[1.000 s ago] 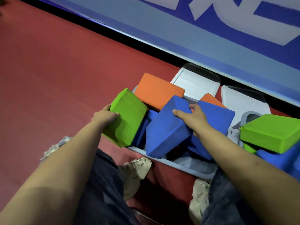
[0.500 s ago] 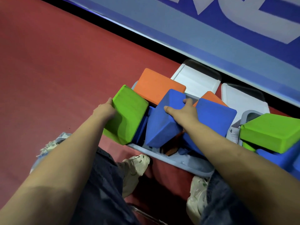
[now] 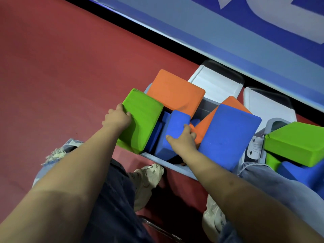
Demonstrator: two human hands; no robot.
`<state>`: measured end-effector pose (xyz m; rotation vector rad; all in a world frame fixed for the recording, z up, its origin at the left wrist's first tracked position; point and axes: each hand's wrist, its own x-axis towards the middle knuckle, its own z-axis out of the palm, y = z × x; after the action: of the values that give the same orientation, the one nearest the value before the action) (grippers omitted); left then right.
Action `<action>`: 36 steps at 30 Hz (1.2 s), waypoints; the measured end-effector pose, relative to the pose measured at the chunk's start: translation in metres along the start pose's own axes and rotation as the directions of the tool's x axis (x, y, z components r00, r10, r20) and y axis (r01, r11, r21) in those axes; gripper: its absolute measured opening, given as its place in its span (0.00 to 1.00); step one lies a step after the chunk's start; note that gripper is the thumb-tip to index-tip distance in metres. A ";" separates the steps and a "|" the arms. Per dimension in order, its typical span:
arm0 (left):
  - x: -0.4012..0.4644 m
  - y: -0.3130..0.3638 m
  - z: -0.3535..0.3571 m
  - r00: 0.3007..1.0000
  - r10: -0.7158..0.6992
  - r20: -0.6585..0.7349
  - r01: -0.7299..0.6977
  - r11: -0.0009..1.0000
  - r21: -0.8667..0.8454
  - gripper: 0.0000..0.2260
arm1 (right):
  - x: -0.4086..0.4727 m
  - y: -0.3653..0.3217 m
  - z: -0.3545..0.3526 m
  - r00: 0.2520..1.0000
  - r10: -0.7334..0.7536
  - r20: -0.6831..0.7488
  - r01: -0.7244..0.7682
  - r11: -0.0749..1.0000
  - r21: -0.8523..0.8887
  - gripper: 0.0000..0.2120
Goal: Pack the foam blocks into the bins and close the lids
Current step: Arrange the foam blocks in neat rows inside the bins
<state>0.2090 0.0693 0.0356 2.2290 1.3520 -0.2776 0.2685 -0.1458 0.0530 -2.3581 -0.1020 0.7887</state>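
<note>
A grey bin (image 3: pixel 184 168) on the red floor holds several foam blocks standing at odd angles. My left hand (image 3: pixel 117 119) grips a green block (image 3: pixel 142 120) at the bin's left end. My right hand (image 3: pixel 183 139) grips a blue block (image 3: pixel 172 132) standing low in the middle of the bin. A large orange block (image 3: pixel 175 92) lies across the far side, and a big blue block (image 3: pixel 228 135) leans at the right with a second orange block (image 3: pixel 206 127) behind it. The bin's white lid (image 3: pixel 215 83) hangs open behind.
A second bin (image 3: pixel 270 124) at the right holds a green block (image 3: pixel 296 142) on top of blue ones, its lid (image 3: pixel 268 106) open behind. My shoes (image 3: pixel 149 179) and knees crowd the near side. A blue banner wall (image 3: pixel 228 32) runs along the back.
My right hand has pushed the middle blue block down deeper into the bin. The green block in my left hand has shifted a little closer to the bin's left end.
</note>
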 end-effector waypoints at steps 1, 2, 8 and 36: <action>0.000 0.000 0.001 1.000 -0.010 -0.006 0.010 1.000 -0.002 0.25 | -0.001 0.003 0.004 0.997 0.004 0.074 -0.004 1.000 -0.012 0.37; 0.000 0.000 0.002 1.000 -0.018 -0.011 0.018 1.000 -0.005 0.25 | -0.003 0.006 0.008 0.992 -0.007 0.128 0.011 0.999 -0.037 0.39; 0.003 0.009 0.010 0.993 -0.079 -0.084 0.081 0.997 0.020 0.25 | -0.008 0.022 0.022 0.969 -0.132 0.207 0.171 0.968 -0.184 0.44; 0.008 0.029 0.017 0.992 -0.066 -0.109 0.068 0.998 0.017 0.25 | 0.034 0.053 0.063 0.950 -0.075 0.303 0.119 0.984 -0.131 0.45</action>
<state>0.2398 0.0559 0.0273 2.2475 1.4895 -0.1975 0.2545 -0.1436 -0.0352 -2.3326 -0.4139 1.1162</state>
